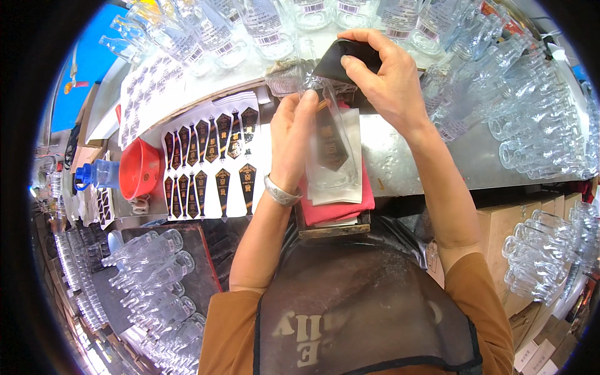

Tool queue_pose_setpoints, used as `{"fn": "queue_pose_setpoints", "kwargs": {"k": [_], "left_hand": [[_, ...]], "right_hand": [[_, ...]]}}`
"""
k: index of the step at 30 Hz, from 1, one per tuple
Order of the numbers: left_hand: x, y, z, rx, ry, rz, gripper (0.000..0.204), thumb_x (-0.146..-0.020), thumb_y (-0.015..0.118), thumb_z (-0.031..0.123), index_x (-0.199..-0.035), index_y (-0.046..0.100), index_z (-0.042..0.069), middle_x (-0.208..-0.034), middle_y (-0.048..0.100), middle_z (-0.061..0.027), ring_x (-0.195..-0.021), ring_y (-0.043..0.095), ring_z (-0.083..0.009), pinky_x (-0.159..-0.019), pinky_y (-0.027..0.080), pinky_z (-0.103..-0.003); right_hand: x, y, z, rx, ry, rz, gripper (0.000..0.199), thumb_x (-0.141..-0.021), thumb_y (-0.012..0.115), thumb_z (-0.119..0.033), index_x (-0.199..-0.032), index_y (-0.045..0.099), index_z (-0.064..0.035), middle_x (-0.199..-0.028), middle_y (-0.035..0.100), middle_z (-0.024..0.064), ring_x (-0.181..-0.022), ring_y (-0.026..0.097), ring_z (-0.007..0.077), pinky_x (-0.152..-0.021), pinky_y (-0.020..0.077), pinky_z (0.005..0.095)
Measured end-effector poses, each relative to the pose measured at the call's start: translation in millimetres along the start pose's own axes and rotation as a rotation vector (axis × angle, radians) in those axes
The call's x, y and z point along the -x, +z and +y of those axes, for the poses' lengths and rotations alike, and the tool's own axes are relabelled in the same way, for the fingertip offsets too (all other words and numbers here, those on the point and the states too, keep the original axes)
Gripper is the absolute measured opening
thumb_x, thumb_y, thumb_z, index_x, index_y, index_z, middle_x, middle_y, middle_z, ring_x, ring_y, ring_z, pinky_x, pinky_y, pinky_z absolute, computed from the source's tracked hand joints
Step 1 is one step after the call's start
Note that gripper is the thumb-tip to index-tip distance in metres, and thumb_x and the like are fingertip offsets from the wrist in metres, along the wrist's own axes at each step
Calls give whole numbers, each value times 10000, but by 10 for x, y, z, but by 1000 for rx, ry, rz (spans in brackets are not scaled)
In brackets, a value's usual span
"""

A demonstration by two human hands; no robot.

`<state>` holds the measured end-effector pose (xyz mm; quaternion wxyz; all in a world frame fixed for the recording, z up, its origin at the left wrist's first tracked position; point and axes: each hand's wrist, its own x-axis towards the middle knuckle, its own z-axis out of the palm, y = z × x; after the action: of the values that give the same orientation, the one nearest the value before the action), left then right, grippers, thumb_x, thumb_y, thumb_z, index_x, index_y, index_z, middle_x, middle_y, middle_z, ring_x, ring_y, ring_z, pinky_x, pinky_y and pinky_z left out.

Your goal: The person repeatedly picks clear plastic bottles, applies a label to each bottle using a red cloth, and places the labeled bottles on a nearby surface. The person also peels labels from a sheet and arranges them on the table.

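A clear glass bottle lies neck-away on a white cloth over red cloth, on a small wooden stand. A black, kite-shaped decal with gold marks sits along its side. My left hand is closed round the bottle's upper part, its thumb pressed near the label's top end. Between the thumb and fingers of my right hand is a flat black scraper. Its pointed lower corner meets the bottle's shoulder or neck; exact contact I cannot make out.
Left of the bottle lies a white sheet of black decals, with a red bowl beside it. Bottles with back labels stand along the far side. Plain bottles crowd the right; more bottles lie at lower left. A folded rag rests behind.
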<state>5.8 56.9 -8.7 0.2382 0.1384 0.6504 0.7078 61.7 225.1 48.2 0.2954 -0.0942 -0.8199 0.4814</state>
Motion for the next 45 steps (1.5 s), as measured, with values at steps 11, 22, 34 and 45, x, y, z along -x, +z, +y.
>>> {"fn": "queue_pose_setpoints", "kwargs": {"k": [11,22,34,45], "left_hand": [[25,128,30,84,24,74,424,-982,601,356,-1089,587,-55,-830,614,-11,-676,502,-52,-588,417,-216],[-129,-63,125,22,-154,-17,495,-1050,452,472,-959,648,27,-861,697,-74,-689,627,-98,-637,528,-224],[-107,63,74,65,-72,-29,543,-1041,466,488,-1095,630,-27,-888,699,-114,-751,679,-156,-671,561,-263],[-73,106,158,168,-96,-87,567,-1037,463,506,-1129,605,-35,-921,694,-143,-840,703,-223,-748,569,-308]], "right_hand": [[-305,-68,-277,214,-209,-353,300,-841,623,-88,-1130,679,-30,-965,710,115,-814,686,194,-767,547,314],[50,-101,-86,-9,23,51,290,-885,685,-107,-1139,639,25,-992,710,74,-886,648,110,-779,531,261],[316,21,110,-106,256,117,304,-883,694,-96,-1134,587,38,-941,701,69,-828,621,76,-740,505,228],[359,1,11,-41,55,151,283,-889,687,-65,-1156,619,1,-1002,708,65,-909,636,102,-800,523,260]]}}
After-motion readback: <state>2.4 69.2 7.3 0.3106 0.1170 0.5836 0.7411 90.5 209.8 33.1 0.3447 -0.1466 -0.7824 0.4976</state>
